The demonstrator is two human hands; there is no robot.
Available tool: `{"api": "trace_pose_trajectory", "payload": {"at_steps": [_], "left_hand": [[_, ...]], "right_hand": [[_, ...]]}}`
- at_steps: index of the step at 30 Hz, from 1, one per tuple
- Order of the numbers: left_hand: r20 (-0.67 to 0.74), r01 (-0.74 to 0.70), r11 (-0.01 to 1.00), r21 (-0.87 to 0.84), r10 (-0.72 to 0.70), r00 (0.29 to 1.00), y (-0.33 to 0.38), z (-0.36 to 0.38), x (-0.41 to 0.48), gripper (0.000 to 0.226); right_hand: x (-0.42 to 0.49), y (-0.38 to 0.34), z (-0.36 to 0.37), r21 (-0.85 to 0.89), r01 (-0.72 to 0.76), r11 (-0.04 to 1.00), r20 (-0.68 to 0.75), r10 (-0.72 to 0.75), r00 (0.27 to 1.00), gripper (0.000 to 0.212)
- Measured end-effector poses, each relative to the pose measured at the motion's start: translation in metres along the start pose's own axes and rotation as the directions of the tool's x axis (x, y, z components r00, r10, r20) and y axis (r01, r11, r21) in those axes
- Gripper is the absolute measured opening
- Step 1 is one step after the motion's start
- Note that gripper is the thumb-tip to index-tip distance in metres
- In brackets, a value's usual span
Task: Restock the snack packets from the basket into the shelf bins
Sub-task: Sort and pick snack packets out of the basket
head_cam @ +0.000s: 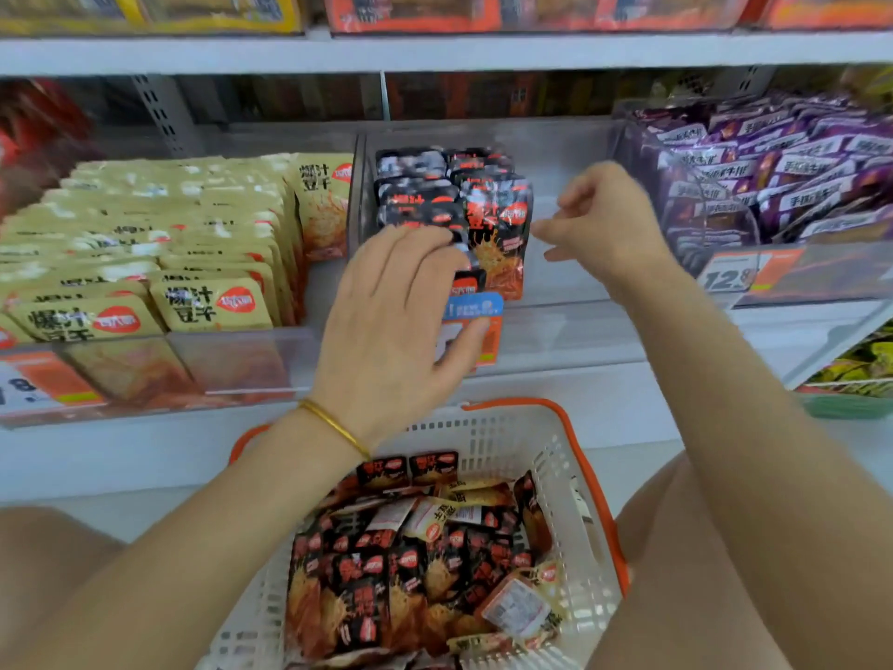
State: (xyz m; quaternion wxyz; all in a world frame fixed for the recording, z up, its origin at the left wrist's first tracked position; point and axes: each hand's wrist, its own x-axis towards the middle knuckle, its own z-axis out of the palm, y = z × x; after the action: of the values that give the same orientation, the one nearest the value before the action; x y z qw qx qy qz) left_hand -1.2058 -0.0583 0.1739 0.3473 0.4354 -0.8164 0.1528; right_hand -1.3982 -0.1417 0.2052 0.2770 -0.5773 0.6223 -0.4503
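Note:
A white basket [570,481] with orange handles sits low in front of me, holding several black-and-red snack packets [386,582]. In the middle clear shelf bin [570,282] several black-and-red packets [497,234] stand in rows at its left side. My left hand [401,321] lies over the front of those rows, fingers spread and touching the packets. My right hand [604,220] hovers just right of the packets with loosely curled fingers and holds nothing I can see.
The left bin holds yellow packets [159,263]. The right bin holds purple packets [773,171]. Price tags [476,326] hang on the bin fronts. An upper shelf [435,50] runs overhead. My knees flank the basket.

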Motion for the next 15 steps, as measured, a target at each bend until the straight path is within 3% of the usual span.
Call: {"api": "trace_pose_trajectory", "payload": {"at_steps": [2, 4, 6, 8, 11, 14, 15], "left_hand": [[-0.030, -0.063, 0.996, -0.066, 0.062, 0.998, 0.009, 0.000, -0.024, 0.033], [0.029, -0.106, 0.988, -0.115, 0.110, 0.994, 0.014, 0.010, -0.055, 0.026], [0.158, -0.124, 0.983, -0.137, 0.146, 0.977, 0.010, 0.027, -0.084, 0.022], [0.327, -0.111, 0.987, -0.120, 0.144, 0.934, -0.001, 0.049, -0.108, 0.021], [0.549, -0.001, 0.997, -0.072, 0.041, 0.835, -0.025, 0.077, -0.140, 0.025], [0.675, 0.136, 0.991, 0.017, -0.112, 0.729, -0.046, 0.090, -0.164, 0.016], [0.701, 0.177, 0.984, 0.031, -0.148, 0.698, -0.051, 0.093, -0.169, 0.012]], "right_hand": [[-0.051, -0.011, -0.018, 0.148, 0.059, 0.987, 0.138, -0.080, 0.987, 0.032], [-0.092, -0.002, -0.022, 0.206, -0.003, 0.978, 0.344, -0.070, 0.936, 0.024], [-0.109, 0.026, -0.007, 0.043, -0.110, 0.993, 0.538, 0.070, 0.840, 0.014], [-0.108, 0.071, 0.025, -0.194, -0.176, 0.965, 0.639, 0.260, 0.723, 0.010], [-0.098, 0.151, 0.086, -0.518, -0.111, 0.848, 0.640, 0.470, 0.607, 0.006], [-0.114, 0.210, 0.126, -0.636, -0.024, 0.771, 0.666, 0.565, 0.487, 0.012], [-0.121, 0.224, 0.134, -0.655, 0.005, 0.756, 0.665, 0.574, 0.478, 0.012]]}}
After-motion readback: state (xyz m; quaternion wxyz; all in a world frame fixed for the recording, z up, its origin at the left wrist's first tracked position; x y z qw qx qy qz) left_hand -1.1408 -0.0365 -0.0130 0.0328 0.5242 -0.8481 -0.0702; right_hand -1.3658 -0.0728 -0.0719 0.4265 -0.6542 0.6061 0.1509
